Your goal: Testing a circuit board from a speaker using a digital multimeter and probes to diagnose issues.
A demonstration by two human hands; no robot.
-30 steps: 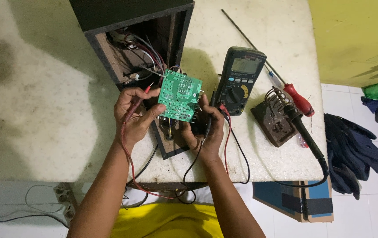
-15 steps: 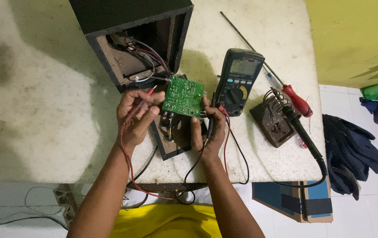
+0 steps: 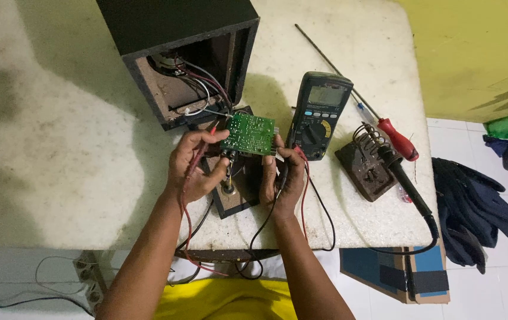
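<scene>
A green circuit board (image 3: 248, 133) is held up between my two hands, just in front of an open black speaker box (image 3: 186, 56) whose wires run to it. My left hand (image 3: 191, 166) grips the board's left edge and also pinches a red test probe (image 3: 211, 129) with its red lead trailing down the wrist. My right hand (image 3: 282, 175) holds the board's right edge together with a black probe, its leads running to the table edge. A dark panel with a knob (image 3: 230, 192) lies under the board.
A dark multimeter (image 3: 319, 112) lies right of the board. Beyond it sit a soldering iron in its coil stand (image 3: 372, 163), a red-handled screwdriver (image 3: 399, 139) and a long thin rod (image 3: 331, 62). The table's right edge drops to a floor with dark cloth (image 3: 473, 207) and a box (image 3: 408, 275).
The board has tilted flatter and shifted slightly toward the speaker box. Both hands keep their hold on it and on the probes.
</scene>
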